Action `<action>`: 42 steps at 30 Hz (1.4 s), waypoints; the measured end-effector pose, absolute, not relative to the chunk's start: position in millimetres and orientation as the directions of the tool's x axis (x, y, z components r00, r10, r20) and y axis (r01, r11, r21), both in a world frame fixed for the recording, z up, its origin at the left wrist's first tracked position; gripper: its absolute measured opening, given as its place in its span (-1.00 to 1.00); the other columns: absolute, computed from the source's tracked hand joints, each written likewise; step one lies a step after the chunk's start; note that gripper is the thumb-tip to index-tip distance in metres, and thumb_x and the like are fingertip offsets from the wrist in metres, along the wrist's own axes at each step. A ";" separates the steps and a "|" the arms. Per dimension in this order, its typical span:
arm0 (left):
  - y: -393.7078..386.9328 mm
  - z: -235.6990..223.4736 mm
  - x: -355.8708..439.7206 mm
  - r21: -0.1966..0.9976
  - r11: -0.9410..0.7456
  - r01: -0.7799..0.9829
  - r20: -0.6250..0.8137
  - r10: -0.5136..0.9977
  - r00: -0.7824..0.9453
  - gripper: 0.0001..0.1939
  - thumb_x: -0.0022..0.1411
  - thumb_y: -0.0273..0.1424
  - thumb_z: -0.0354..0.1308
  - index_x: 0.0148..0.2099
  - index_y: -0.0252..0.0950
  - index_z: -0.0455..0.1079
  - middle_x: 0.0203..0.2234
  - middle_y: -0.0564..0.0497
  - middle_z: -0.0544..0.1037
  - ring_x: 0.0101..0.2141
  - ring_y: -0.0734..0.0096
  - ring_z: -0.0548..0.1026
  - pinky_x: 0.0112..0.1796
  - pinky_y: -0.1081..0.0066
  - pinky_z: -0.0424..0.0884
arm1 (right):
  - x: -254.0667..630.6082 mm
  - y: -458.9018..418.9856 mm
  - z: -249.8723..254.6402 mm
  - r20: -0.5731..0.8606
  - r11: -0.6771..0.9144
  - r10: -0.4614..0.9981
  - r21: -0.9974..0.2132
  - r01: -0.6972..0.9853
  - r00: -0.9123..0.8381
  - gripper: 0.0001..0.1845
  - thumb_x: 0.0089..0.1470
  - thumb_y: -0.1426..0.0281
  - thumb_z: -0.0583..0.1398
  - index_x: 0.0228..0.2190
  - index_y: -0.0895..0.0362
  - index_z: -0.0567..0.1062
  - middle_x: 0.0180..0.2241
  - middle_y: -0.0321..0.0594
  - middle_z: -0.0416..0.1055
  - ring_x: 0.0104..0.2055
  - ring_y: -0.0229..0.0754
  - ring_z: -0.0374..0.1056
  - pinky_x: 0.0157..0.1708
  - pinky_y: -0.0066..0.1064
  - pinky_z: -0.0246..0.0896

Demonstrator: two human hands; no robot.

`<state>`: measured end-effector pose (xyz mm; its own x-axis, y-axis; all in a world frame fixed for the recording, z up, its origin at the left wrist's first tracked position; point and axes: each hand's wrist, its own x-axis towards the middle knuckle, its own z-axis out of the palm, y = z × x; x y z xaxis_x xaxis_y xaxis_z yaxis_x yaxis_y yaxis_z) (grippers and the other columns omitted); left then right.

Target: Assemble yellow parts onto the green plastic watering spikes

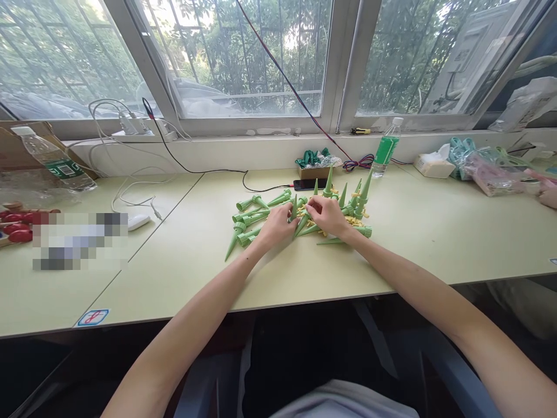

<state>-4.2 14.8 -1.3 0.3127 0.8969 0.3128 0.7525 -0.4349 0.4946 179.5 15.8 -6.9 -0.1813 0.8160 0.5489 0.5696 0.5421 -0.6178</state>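
Note:
My left hand (278, 225) is closed around a green plastic plant-watering spike (295, 206), whose pointed end rises past the fingers. Close on its right, my right hand (328, 216) has its fingertips pinched together above another green spike (302, 224); anything between those fingers is too small to make out. Several more spikes (251, 219) lie to the left of my hands. On the right, other spikes (364, 194) stand tip up or lean. Small yellow plastic pieces (357, 221) are scattered among them, partly hidden by my right hand and wrist.
Behind the pile lie a phone (311, 184) on a cable and a small box (314, 172) with green fabric. A water bottle (386, 150) and a tissue pack (434, 165) stand back right. At left are a bottle (56, 159), a white mouse (138, 222) and red items (20, 226).

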 end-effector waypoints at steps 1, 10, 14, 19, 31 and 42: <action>14.5 -0.6 -4.4 0.489 -0.433 0.757 0.310 0.898 0.314 -0.76 0.21 -0.31 0.20 -0.38 -0.24 0.19 -0.37 0.00 0.50 -0.38 0.34 0.43 -0.35 0.35 0.27 | 179.5 15.5 -6.3 0.549 0.543 0.815 -0.617 0.569 -0.183 -0.79 0.18 0.34 0.15 -0.49 0.11 0.39 -0.58 -0.30 0.37 -0.52 -0.25 0.23 -0.45 -0.38 0.10; 10.1 11.2 -3.7 0.544 -0.400 0.738 0.354 0.906 0.230 -0.66 0.38 -0.06 0.02 -0.23 -0.24 0.35 -0.30 -0.06 0.57 -0.34 0.27 0.48 -0.29 0.34 0.30 | 178.5 13.7 -4.0 0.548 0.545 0.815 -0.611 0.575 -0.190 -0.78 0.19 0.34 0.15 -0.50 0.10 0.38 -0.57 -0.29 0.38 -0.53 -0.25 0.21 -0.45 -0.38 0.08; 9.4 13.7 -4.7 0.511 -0.327 0.795 0.355 0.923 0.151 -0.69 0.47 -0.28 -0.14 -0.23 -0.24 0.37 -0.35 -0.10 0.56 -0.30 0.22 0.50 -0.31 0.34 0.27 | 178.9 15.2 -5.5 0.544 0.543 0.817 -0.612 0.575 -0.191 -0.77 0.19 0.32 0.15 -0.49 0.11 0.40 -0.57 -0.29 0.39 -0.53 -0.25 0.21 -0.44 -0.38 0.09; 9.9 9.7 -7.9 0.405 -0.279 0.870 0.296 0.941 0.164 -0.90 0.30 -0.45 0.08 -0.19 -0.25 0.43 -0.19 -0.17 0.57 -0.16 0.11 0.52 -0.27 0.33 0.31 | 179.6 15.6 -6.2 0.543 0.546 0.815 -0.606 0.578 -0.202 -0.77 0.19 0.32 0.15 -0.50 0.11 0.40 -0.58 -0.29 0.38 -0.54 -0.26 0.20 -0.45 -0.38 0.08; 16.2 -2.0 -14.2 0.254 -0.336 0.907 0.275 0.924 0.266 -0.87 0.21 -0.49 0.12 -0.23 -0.26 0.49 -0.17 -0.20 0.51 -0.24 0.06 0.52 -0.31 0.29 0.33 | 179.5 15.7 -7.3 0.533 0.550 0.817 -0.603 0.578 -0.222 -0.77 0.19 0.33 0.15 -0.50 0.11 0.39 -0.58 -0.30 0.36 -0.54 -0.26 0.18 -0.46 -0.39 0.07; 16.3 -1.0 -12.8 0.203 -0.335 0.920 0.269 0.923 0.277 -0.85 0.17 -0.55 0.10 -0.30 -0.25 0.46 -0.28 -0.16 0.55 -0.23 0.06 0.55 -0.30 0.31 0.34 | 179.9 16.9 -9.3 0.530 0.551 0.816 -0.593 0.588 -0.231 -0.79 0.18 0.34 0.15 -0.49 0.10 0.41 -0.57 -0.29 0.38 -0.54 -0.26 0.19 -0.46 -0.40 0.06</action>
<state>-12.8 16.3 -1.0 0.2770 0.9226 0.2686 0.9200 -0.3353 0.2028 179.9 16.9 -9.3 -0.2308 0.8163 0.5296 0.5878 0.5507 -0.5926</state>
